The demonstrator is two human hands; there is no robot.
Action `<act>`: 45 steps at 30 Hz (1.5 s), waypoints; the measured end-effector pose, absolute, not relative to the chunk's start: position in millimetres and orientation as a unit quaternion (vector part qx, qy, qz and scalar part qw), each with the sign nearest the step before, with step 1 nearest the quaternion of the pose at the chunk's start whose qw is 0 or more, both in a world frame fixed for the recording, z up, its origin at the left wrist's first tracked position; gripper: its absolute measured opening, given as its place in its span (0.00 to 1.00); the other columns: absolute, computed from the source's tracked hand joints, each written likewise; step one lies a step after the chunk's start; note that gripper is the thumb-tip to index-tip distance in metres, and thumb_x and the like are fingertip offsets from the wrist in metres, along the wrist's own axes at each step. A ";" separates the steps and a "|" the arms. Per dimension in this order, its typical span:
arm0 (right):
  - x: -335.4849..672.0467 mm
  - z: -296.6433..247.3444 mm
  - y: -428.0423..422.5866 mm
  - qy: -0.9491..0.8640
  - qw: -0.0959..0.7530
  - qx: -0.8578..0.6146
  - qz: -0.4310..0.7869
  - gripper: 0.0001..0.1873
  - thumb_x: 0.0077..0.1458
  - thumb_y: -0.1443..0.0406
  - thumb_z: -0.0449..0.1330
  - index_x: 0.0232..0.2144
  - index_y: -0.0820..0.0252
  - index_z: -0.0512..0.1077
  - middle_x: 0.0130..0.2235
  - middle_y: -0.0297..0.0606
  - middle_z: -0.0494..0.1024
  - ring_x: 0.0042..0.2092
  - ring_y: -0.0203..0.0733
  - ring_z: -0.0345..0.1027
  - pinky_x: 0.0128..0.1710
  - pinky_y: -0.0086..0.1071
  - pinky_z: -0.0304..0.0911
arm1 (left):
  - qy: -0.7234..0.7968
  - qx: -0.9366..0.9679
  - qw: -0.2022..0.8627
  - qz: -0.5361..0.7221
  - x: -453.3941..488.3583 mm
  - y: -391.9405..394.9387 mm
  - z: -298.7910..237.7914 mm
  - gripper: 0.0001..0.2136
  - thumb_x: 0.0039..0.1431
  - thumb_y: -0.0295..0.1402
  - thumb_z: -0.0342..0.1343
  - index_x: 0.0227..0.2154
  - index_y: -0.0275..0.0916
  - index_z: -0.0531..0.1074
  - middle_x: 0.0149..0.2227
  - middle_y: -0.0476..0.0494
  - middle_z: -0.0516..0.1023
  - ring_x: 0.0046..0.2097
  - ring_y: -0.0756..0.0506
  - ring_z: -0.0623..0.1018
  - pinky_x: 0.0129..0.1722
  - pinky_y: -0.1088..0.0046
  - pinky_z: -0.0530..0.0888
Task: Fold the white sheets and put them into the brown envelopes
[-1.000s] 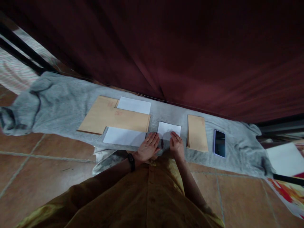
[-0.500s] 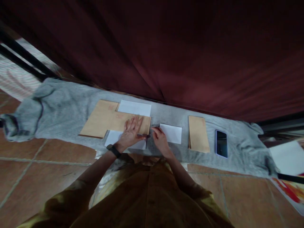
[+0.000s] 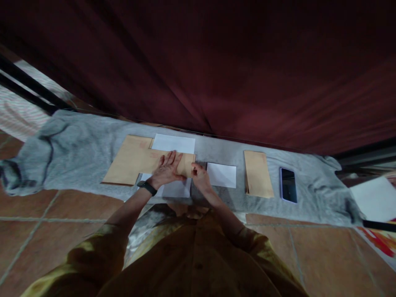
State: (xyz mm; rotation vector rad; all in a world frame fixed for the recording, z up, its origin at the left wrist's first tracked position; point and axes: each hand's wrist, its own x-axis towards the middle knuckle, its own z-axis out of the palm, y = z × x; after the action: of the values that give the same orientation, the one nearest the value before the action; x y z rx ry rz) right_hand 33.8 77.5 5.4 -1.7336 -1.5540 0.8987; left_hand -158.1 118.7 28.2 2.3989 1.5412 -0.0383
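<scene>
Lying on grey cloth (image 3: 83, 161), a brown envelope (image 3: 187, 163) is partly covered by the left hand (image 3: 166, 171), fingers splayed. Its right end is reached by the right hand (image 3: 201, 177), fingers curled; whether it is pinched, or anything is contained inside, cannot be told.

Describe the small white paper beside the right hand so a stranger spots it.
Find the long grey cloth. On it, between the right hand and the brown envelopes by the phone, lies the small white paper. Unlike the white paper further left, no envelope overlaps it.
</scene>
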 end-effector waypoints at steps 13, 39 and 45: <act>49.4 41.7 59.9 -0.651 0.421 -0.528 0.349 0.24 0.57 0.73 0.48 0.54 0.55 0.69 0.50 0.43 0.74 0.51 0.44 0.68 0.58 0.40 0.64 | 0.453 0.872 0.187 -0.003 -154.8 121.7 66.5 0.64 0.41 0.56 0.67 0.72 0.43 0.32 0.74 0.28 0.31 0.73 0.26 0.39 0.68 0.40 0.45; 81.7 33.3 45.7 -0.544 0.372 -0.639 0.397 0.08 0.53 0.68 0.58 0.35 0.55 0.76 0.35 0.33 0.76 0.36 0.39 0.70 0.41 0.32 0.68 | 0.404 0.911 0.083 0.024 -114.1 87.7 70.3 0.51 0.47 0.42 0.64 0.72 0.38 0.45 0.72 0.24 0.49 0.72 0.28 0.49 0.69 0.40 0.41; 85.0 38.2 52.8 -0.494 0.351 -0.618 0.501 0.05 0.48 0.64 0.62 0.30 0.57 0.75 0.30 0.30 0.76 0.34 0.40 0.71 0.38 0.32 0.67 | 0.402 0.912 0.081 0.017 -106.0 80.0 65.2 0.51 0.48 0.42 0.64 0.72 0.40 0.44 0.72 0.26 0.49 0.73 0.28 0.48 0.69 0.40 0.42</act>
State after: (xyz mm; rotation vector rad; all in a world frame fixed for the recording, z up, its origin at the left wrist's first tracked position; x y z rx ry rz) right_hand 85.0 52.8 38.2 -1.6000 -1.2795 1.2967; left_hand -106.0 80.0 65.2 2.7254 1.2005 0.0515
